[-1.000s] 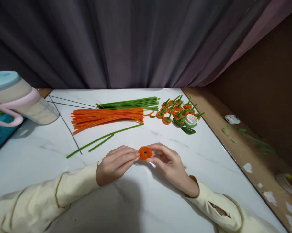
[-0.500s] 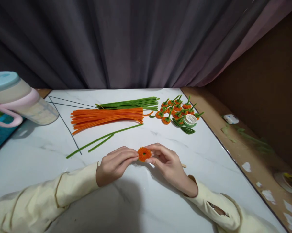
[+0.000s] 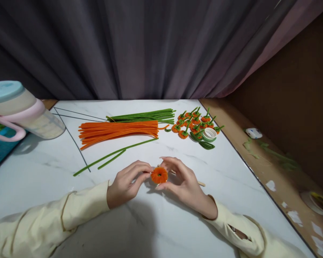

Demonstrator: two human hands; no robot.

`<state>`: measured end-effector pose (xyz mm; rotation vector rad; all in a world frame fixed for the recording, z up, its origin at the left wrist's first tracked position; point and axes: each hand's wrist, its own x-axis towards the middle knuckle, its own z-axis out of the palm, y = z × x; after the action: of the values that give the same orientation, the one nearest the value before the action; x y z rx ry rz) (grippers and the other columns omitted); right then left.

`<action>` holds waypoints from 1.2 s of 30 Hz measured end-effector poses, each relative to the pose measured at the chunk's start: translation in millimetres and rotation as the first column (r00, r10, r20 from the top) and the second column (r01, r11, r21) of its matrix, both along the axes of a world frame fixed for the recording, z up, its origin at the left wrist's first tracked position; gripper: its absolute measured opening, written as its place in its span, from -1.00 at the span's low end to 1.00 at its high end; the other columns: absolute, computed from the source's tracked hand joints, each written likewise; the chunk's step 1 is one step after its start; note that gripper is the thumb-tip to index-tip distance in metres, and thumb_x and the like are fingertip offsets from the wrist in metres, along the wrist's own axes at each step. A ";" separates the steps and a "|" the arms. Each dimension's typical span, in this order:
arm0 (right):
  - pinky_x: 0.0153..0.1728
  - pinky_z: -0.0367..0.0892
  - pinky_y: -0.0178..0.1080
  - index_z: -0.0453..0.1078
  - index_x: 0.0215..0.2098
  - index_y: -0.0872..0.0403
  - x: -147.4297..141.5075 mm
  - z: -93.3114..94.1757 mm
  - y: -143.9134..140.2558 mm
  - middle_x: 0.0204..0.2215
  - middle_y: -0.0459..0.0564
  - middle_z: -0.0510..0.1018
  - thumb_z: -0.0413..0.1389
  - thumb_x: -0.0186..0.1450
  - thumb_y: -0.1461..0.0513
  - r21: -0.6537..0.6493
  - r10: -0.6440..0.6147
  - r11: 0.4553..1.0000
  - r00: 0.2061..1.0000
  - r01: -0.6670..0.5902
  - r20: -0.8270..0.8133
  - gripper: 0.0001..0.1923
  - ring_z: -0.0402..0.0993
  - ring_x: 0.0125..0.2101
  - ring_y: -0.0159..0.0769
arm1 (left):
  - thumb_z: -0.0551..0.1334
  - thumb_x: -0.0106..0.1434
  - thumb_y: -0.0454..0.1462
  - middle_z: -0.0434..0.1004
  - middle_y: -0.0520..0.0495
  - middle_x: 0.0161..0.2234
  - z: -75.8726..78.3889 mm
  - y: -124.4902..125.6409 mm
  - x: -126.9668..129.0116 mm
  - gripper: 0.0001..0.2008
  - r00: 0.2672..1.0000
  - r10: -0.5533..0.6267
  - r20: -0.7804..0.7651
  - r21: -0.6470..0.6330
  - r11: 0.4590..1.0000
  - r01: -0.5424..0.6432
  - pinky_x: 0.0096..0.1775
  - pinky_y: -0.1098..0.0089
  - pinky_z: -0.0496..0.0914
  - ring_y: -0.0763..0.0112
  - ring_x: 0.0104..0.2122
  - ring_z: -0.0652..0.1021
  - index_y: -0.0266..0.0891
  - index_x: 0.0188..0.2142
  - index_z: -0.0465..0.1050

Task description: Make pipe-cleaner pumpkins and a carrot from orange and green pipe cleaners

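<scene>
A round, ribbed orange pipe-cleaner piece [image 3: 159, 175] with a small dark hole in its middle is held up just over the table between my hands. My left hand [image 3: 130, 181] pinches its left edge with thumb and fingertips. My right hand [image 3: 184, 181] curves round the other side, thumb at the lower edge, forefinger raised off the top and other fingers partly hidden behind. A thin wooden stick [image 3: 201, 184] shows past my right hand. Beyond my hands lie two loose green pipe cleaners [image 3: 115, 154].
Behind are an orange pipe-cleaner bundle [image 3: 118, 132] and a green bundle [image 3: 145, 115]. Several orange pieces with green stems [image 3: 183, 134] cluster right, beside green leaf shapes [image 3: 206, 145] and a white tape roll [image 3: 210, 134]. A tumbler [image 3: 35, 114] stands left; the table edge [image 3: 247, 163] runs along the right.
The orange piece has tipped and dropped slightly toward me. My right forefinger has lifted from its top and my right thumb has moved to its lower edge. The left hand keeps its pinch.
</scene>
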<state>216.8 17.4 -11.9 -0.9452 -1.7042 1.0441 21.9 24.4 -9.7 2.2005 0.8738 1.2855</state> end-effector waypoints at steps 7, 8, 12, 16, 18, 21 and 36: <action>-0.29 0.26 -0.20 0.21 -0.19 0.04 -2.2 8.6 0.0 -0.32 -0.03 0.39 0.34 -0.04 -0.02 0.137 0.058 0.985 0.942 -0.108 0.330 -0.40 0.32 -0.30 -0.25 | 0.07 0.29 -0.44 0.55 -0.13 -0.34 -4.2 -4.0 -2.6 -0.82 0.984 -0.122 -0.130 0.127 0.982 0.138 -0.27 0.41 0.48 0.36 -0.32 0.55 -0.26 -0.17 0.37; -0.31 0.24 -0.21 0.19 -0.27 0.04 -3.1 9.6 -0.7 -0.35 -0.05 0.38 0.35 -0.06 -0.02 0.138 0.061 0.983 0.926 -0.120 0.371 -0.43 0.30 -0.34 -0.27 | 0.06 0.29 -0.43 0.55 -0.14 -0.33 -5.9 -4.6 -3.2 -0.82 0.978 -0.147 -0.150 0.145 0.975 0.169 -0.26 0.40 0.48 0.36 -0.31 0.55 -0.26 -0.16 0.35; -0.35 0.16 -0.23 0.11 -0.41 0.03 -6.0 11.0 -1.7 -0.45 -0.13 0.36 0.33 -0.07 -0.06 0.140 0.121 0.968 0.875 -0.209 0.470 -0.44 0.24 -0.42 -0.33 | 0.03 0.32 -0.39 0.55 -0.16 -0.33 -10.0 -6.4 -5.1 -0.82 0.947 -0.240 -0.214 0.177 0.944 0.279 -0.26 0.39 0.47 0.36 -0.32 0.54 -0.27 -0.12 0.31; -0.31 0.12 -0.18 0.14 -0.42 0.04 -3.7 10.0 1.1 -0.52 -0.13 0.36 0.19 0.05 -0.13 0.289 0.112 0.915 0.866 -0.281 0.488 -0.51 0.25 -0.44 -0.33 | 0.04 0.32 -0.39 0.55 -0.14 -0.34 -8.2 -7.9 -5.5 -0.83 0.946 -0.226 -0.234 0.176 0.947 0.270 -0.25 0.40 0.46 0.37 -0.34 0.53 -0.27 -0.12 0.30; -0.31 0.09 -0.16 0.16 -0.43 0.05 -1.3 9.7 2.6 -0.54 -0.12 0.37 0.15 0.06 -0.16 0.383 0.065 0.878 0.865 -0.286 0.497 -0.51 0.24 -0.45 -0.31 | 0.05 0.31 -0.40 0.54 -0.13 -0.35 -7.8 -8.2 -5.6 -0.83 0.947 -0.230 -0.226 0.177 0.946 0.272 -0.24 0.41 0.45 0.38 -0.33 0.53 -0.27 -0.13 0.31; -0.36 0.04 -0.17 0.17 -0.48 0.05 0.9 10.2 3.5 -0.59 -0.11 0.35 0.11 0.09 -0.18 0.494 -0.019 0.819 0.847 -0.292 0.531 -0.51 0.20 -0.49 -0.31 | 0.05 0.30 -0.42 0.53 -0.13 -0.35 -9.3 -8.7 -6.1 -0.83 0.953 -0.221 -0.208 0.168 0.952 0.258 -0.24 0.41 0.45 0.38 -0.33 0.52 -0.28 -0.14 0.31; -0.22 0.11 -0.21 0.24 -0.54 0.09 -2.1 10.1 0.7 -0.65 -0.13 0.32 -0.08 0.36 -0.04 0.529 0.016 0.723 0.777 -0.444 0.630 -0.54 0.16 -0.52 -0.38 | -0.01 0.35 -0.39 0.47 -0.09 -0.41 -12.4 -10.0 -4.9 -0.86 0.901 -0.354 -0.253 0.103 0.916 0.388 -0.31 0.45 0.39 0.43 -0.39 0.43 -0.31 -0.24 0.31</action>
<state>214.7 18.1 -1.8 -0.5894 -2.5434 0.1928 17.0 14.4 -22.1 2.5183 0.4059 0.9521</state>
